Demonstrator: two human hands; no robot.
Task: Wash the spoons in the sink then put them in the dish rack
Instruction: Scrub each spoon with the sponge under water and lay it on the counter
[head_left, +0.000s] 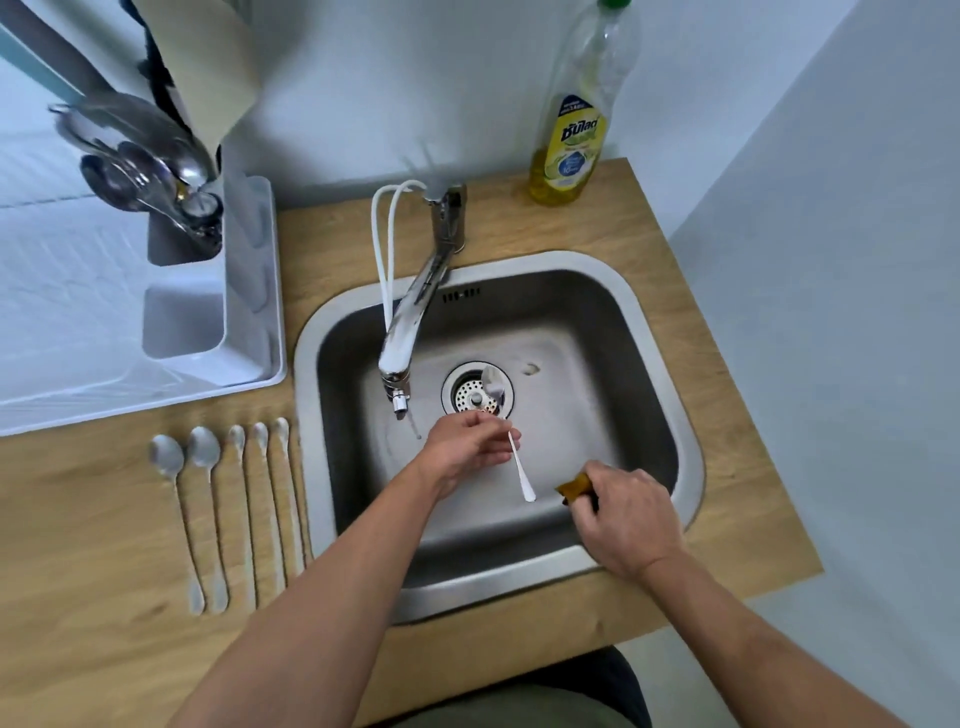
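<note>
Over the sink (644, 332), left hand (467, 447) fingers hold a spoon (519, 467) — right hand (628, 519) fingers pinch a sponge (574, 488).

My left hand (467, 447) pinches a spoon (511, 439) over the sink (649, 322), right hand (628, 519) grips a sponge (574, 488), five spoons (228, 499) lined up on the surface (104, 597).

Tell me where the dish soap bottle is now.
In the head view, the dish soap bottle stands upright at the far right of the wooden counter, against the wall, right of the faucet.
</note>
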